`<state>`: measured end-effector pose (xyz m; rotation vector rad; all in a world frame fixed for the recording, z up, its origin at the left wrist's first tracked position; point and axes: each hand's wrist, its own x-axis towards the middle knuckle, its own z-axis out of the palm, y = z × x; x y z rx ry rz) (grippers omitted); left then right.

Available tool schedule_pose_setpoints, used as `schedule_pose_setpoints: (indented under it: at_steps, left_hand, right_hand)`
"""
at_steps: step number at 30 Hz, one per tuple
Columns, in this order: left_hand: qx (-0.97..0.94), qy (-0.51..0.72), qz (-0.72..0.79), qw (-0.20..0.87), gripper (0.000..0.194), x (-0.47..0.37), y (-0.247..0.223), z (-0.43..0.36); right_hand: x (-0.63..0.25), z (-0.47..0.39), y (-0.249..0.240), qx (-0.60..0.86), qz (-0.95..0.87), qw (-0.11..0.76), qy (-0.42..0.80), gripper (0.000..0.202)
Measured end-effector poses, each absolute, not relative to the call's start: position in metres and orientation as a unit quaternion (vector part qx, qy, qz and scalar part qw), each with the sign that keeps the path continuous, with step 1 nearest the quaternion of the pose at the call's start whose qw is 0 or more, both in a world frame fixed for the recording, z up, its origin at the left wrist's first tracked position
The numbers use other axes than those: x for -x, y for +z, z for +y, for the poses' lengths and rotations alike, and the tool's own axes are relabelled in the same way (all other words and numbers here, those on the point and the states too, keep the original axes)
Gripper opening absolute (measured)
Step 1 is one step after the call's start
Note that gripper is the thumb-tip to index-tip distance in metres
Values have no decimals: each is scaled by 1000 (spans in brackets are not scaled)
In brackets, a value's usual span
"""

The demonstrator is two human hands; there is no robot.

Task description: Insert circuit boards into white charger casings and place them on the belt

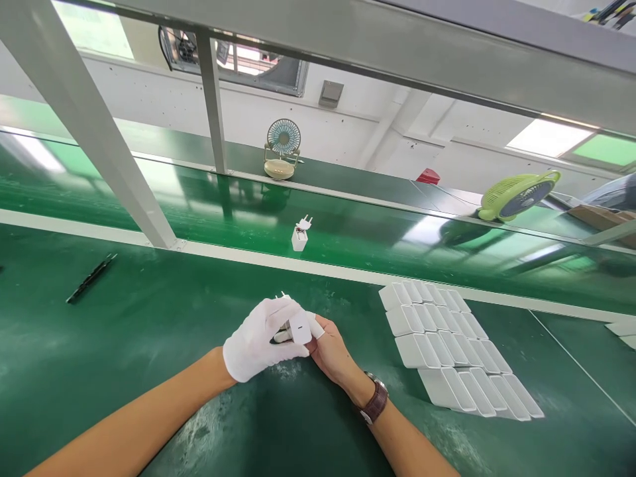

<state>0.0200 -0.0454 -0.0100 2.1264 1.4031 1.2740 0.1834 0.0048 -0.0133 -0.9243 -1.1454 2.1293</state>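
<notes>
Both hands meet over the green worktop around a white plug charger point(300, 328), whose end face with a small dark slot points towards me. My left hand point(261, 336), in a white glove, has its fingers wrapped round the charger's side. Thin metal prongs point(283, 294) stick out beyond the gloved fingers. My right hand point(332, 348) has white covers on its fingertips and a wristwatch point(373, 399) at the wrist. Its fingers grip the charger from the right, partly hidden behind it.
Several white open-ended charger housings point(437, 324) stand in tight rows at the right. On the green belt point(238, 228) ahead sits another white charger with its pronged part loose point(299, 237). A black pen-like tool point(92, 278) lies left. A metal post point(114, 132) rises beyond it. Two fans stand farther back.
</notes>
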Motion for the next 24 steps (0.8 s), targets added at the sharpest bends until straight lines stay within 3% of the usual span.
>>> schedule_pose_setpoints:
  at_steps: [6,15,24]
  left_hand:
    - [-749,450,467,135,40,-18,-4,-43]
    - [-743,484,457,71,59,-16,-18,-43]
    - [-732,495,467,34,60,-16,-19,-42]
  right_hand:
    - [-184,4,-13,353,-434,273,783,38]
    - [-188,6,-14,334,-425,280,794,41]
    - [-189,6,-13,326,-418,290,797,41]
